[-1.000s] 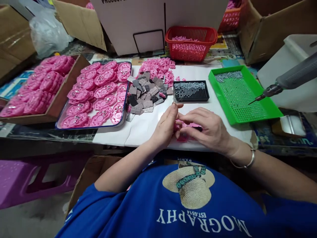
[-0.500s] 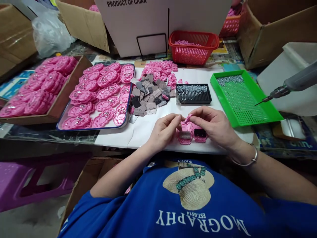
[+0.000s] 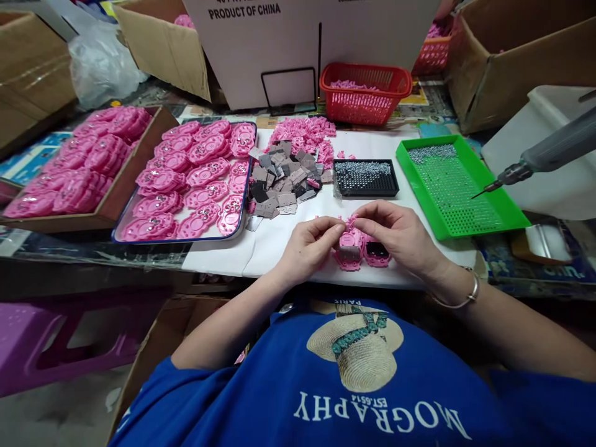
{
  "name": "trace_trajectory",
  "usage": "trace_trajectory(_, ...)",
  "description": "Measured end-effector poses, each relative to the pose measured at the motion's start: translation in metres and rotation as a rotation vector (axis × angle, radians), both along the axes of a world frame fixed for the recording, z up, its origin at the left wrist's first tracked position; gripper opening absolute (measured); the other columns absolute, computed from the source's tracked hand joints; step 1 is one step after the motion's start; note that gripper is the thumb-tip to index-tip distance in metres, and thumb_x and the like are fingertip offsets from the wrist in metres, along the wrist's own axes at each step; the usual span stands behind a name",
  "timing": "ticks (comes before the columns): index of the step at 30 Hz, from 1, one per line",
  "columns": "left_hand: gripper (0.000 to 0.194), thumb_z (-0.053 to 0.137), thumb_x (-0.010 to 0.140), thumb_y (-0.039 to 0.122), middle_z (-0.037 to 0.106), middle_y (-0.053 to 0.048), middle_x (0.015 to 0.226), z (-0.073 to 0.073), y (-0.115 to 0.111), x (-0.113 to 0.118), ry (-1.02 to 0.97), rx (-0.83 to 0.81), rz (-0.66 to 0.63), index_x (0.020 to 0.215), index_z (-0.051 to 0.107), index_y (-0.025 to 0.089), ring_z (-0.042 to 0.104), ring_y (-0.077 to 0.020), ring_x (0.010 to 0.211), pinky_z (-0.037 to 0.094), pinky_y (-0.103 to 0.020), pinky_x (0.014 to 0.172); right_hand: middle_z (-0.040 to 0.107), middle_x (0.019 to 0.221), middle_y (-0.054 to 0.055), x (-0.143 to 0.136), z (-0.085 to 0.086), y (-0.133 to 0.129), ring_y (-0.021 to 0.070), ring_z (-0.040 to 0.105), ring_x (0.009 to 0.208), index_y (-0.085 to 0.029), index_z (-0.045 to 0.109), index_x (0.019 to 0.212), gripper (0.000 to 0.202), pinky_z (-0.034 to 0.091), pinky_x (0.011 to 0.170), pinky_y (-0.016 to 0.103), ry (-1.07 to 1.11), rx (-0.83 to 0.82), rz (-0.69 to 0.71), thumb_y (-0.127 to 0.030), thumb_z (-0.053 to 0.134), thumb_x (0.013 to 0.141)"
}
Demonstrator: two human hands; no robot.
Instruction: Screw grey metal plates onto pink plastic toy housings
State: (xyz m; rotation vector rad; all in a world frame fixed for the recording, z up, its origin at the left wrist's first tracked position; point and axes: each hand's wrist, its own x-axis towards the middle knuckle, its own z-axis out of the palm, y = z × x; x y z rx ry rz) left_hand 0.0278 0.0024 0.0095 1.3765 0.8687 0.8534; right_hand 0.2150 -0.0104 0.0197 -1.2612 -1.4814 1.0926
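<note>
Now pinching a small pink piece (image 3: 349,221) in the right hand (image 3: 401,239), with the left hand (image 3: 308,249) bunched at it, cannot tell whether gripping too, above two pink casings (image 3: 349,241) by the worktable's (image 3: 100,251) near edge. Look: silver bits (image 3: 363,168) in the black tray (image 3: 370,194), likewise the green tray (image 3: 484,229), pink parts (image 3: 352,85) in the red basket (image 3: 367,112) toward the far edge, stacked casings (image 3: 209,149) across the blue-rimmed tray (image 3: 186,239).

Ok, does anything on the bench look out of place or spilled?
Slightly: one pink piece lies on the grey plates, apart from the heap of small pink parts behind them. I see no clear damage.
</note>
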Motion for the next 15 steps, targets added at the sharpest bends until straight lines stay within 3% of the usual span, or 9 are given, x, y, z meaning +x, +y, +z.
trace_trajectory(7, 0.033, 0.063, 0.085, 0.048, 0.045, 0.008, 0.049, 0.0022, 0.0014, 0.0012, -0.074, -0.105, -0.019, 0.078, 0.060, 0.015, 0.035, -0.0039, 0.038, 0.026, -0.019, 0.040, 0.067, 0.096, 0.002, 0.0023, -0.0021, -0.0022, 0.0058, 0.063, 0.086, -0.019, 0.064, 0.116, 0.036, 0.052, 0.077, 0.017, -0.094, 0.164, 0.021, -0.035, 0.068, 0.084)
trace_trajectory(11, 0.034, 0.062, 0.085, 0.048, 0.044, 0.009, 0.048, 0.0034, 0.0014, 0.0007, -0.100, -0.143, -0.050, 0.077, 0.058, 0.016, 0.035, -0.0045, 0.037, 0.025, -0.019, 0.038, 0.068, 0.100, 0.002, 0.0061, 0.0021, -0.0009, 0.0054, 0.064, 0.092, -0.018, 0.069, 0.106, 0.020, 0.052, 0.084, 0.018, -0.334, 0.405, 0.081, -0.025, 0.063, 0.089)
trace_trajectory(15, 0.034, 0.059, 0.088, 0.047, 0.045, 0.008, 0.050, 0.0041, 0.0005, 0.0001, -0.048, -0.078, -0.068, 0.075, 0.058, 0.016, 0.036, -0.0044, 0.040, 0.028, -0.019, 0.043, 0.069, 0.097, 0.003, 0.0087, 0.0044, -0.0002, 0.0061, 0.065, 0.092, -0.015, 0.069, 0.100, 0.015, 0.053, 0.085, 0.018, -0.473, 0.595, 0.110, -0.021, 0.062, 0.088)
